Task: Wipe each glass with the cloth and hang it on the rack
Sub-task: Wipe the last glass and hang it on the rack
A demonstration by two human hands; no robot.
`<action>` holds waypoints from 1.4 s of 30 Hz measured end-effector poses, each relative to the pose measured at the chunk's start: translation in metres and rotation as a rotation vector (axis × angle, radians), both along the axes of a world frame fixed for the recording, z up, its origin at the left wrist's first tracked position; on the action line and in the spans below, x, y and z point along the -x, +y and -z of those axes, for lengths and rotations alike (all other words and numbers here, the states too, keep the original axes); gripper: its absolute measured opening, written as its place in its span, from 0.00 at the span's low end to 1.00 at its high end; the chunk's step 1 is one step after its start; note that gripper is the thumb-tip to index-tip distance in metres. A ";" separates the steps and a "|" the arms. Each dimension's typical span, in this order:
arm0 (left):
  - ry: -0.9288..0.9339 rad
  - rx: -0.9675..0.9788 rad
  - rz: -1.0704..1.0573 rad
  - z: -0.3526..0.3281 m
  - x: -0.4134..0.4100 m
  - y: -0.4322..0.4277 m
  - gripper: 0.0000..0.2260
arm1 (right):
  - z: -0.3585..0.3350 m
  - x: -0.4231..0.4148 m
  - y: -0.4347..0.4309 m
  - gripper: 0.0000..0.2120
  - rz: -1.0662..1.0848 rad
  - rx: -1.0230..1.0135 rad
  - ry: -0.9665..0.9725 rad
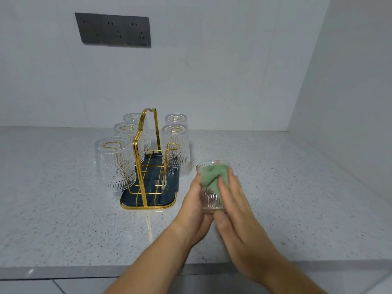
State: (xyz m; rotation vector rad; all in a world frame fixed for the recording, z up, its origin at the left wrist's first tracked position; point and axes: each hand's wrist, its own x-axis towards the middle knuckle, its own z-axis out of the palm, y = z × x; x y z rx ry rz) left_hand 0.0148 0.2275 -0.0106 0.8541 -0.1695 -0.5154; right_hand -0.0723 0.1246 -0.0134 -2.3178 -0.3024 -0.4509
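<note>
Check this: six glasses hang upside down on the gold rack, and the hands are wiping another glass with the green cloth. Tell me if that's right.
Wrong count. The head view shows five glasses hanging upside down on the gold rack, not six. The rest stands: the left hand holds another glass and the right hand presses the green cloth on it.

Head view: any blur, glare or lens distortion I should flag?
Head view: the right hand pressing the cloth on the glass is motion-blurred; head view: the rack is sharp; head view: light is even, shadows faint, a gold reflection streaks the counter; head view: the socket plate looks skewed by the wide lens.
</note>
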 end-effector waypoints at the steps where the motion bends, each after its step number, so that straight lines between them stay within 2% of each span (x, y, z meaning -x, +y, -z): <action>1: -0.011 0.003 0.006 0.002 -0.001 0.001 0.26 | -0.009 -0.007 0.000 0.26 0.012 -0.068 0.029; 4: -0.031 0.028 0.033 0.005 -0.002 0.001 0.26 | -0.032 -0.026 0.003 0.29 0.055 -0.351 0.132; 5: -0.038 0.044 0.028 0.005 -0.002 0.001 0.26 | -0.035 -0.029 0.004 0.30 0.054 -0.376 0.142; 9: -0.038 0.038 -0.013 0.005 -0.004 0.005 0.30 | -0.017 -0.018 0.010 0.27 0.031 -0.209 0.111; 12: -0.018 0.023 -0.021 0.007 -0.005 0.005 0.26 | -0.002 -0.001 0.010 0.34 0.005 -0.076 0.019; 15: 0.007 0.045 -0.033 0.006 -0.005 0.004 0.26 | 0.004 0.008 0.010 0.34 -0.063 -0.035 -0.090; 18: 0.027 0.036 -0.045 0.001 -0.004 0.004 0.30 | 0.004 0.011 0.010 0.34 -0.056 0.003 -0.077; 21: 0.033 0.037 -0.030 0.005 -0.005 0.004 0.29 | -0.008 0.006 0.009 0.30 -0.032 0.004 -0.067; 24: 0.029 0.041 -0.042 0.010 -0.008 0.004 0.28 | -0.027 -0.009 0.006 0.29 -0.013 -0.124 0.005; 27: -0.027 0.034 -0.015 0.009 -0.004 0.003 0.30 | -0.035 -0.024 0.003 0.31 -0.005 -0.379 0.111; 29: -0.065 0.021 -0.025 0.009 -0.003 0.004 0.30 | -0.030 -0.023 0.007 0.31 -0.009 -0.411 0.103; 30: -0.082 0.012 -0.031 0.009 -0.003 0.004 0.31 | -0.026 -0.020 0.009 0.31 -0.006 -0.378 0.086; 33: -0.102 0.021 -0.052 0.012 -0.005 0.004 0.45 | -0.007 -0.005 0.014 0.35 0.004 -0.221 0.062; 35: -0.067 0.001 -0.083 0.013 -0.006 0.003 0.49 | 0.001 0.005 0.013 0.36 0.008 -0.125 0.007; 39: -0.020 -0.036 -0.054 0.012 -0.007 0.002 0.35 | -0.008 0.009 0.009 0.32 -0.019 -0.046 -0.091; 42: 0.036 0.005 -0.020 0.009 -0.008 0.003 0.29 | -0.025 -0.004 0.001 0.26 -0.069 -0.175 -0.042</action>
